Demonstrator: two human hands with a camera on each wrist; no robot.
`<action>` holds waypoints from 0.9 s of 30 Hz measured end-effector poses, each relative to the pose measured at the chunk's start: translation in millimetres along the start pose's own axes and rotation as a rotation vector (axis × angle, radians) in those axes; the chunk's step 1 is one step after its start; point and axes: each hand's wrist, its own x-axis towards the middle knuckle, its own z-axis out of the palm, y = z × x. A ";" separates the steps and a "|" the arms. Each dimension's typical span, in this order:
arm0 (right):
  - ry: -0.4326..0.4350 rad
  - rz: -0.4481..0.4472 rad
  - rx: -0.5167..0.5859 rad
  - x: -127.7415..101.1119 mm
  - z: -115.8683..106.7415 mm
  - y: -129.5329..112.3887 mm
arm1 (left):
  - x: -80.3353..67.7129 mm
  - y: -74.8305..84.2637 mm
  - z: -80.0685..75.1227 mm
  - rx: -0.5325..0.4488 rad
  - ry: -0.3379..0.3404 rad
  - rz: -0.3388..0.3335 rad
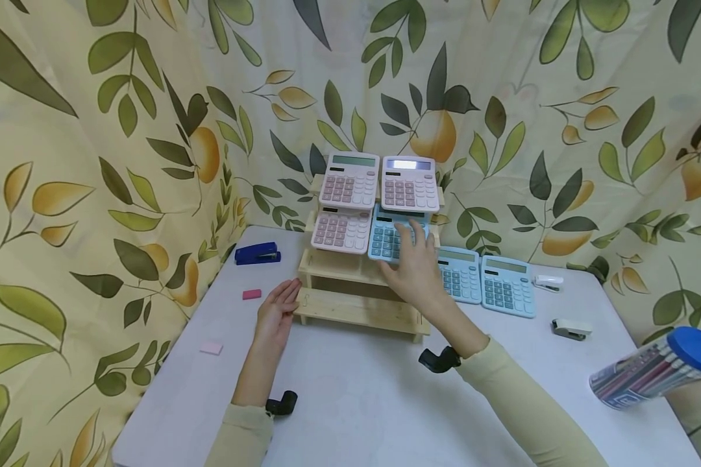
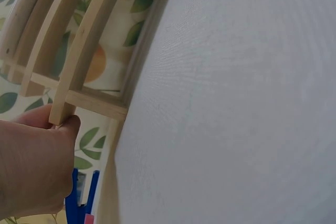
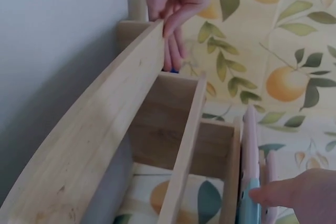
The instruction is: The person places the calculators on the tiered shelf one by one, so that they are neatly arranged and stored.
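The right hand (image 1: 416,263) is resting with loosely spread fingers on a blue calculator (image 1: 393,233) that is sitting on the middle tier of the wooden rack (image 1: 359,310), beside a pink calculator (image 1: 341,229) and below two more pink ones on the top tier. The left hand (image 1: 276,312) is pressing flat, fingers straight, against the rack's front left corner (steadying it, by the look). Four calculators are standing racked, while two blue calculators (image 1: 483,281) are lying on the table (image 1: 350,389) just right of the rack and its lowest tier is holding nothing.
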 end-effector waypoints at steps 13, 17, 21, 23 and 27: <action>-0.011 0.002 0.048 1.5 -2.0 7.3 | 0.4 -2.1 -0.1 -0.014 0.001 0.004; -0.016 0.003 0.048 2.4 -3.7 8.9 | 0.7 -0.8 0.1 -0.006 -0.002 0.006; -0.014 0.011 0.054 1.3 -7.5 9.9 | 0.9 0.3 0.8 -0.005 -0.007 0.008; -0.011 0.023 0.064 -0.6 -10.6 9.8 | 0.5 0.5 1.1 -0.009 -0.003 0.005; -0.016 0.047 0.087 -6.9 -18.2 10.6 | -0.6 -0.2 0.3 -0.011 0.000 -0.002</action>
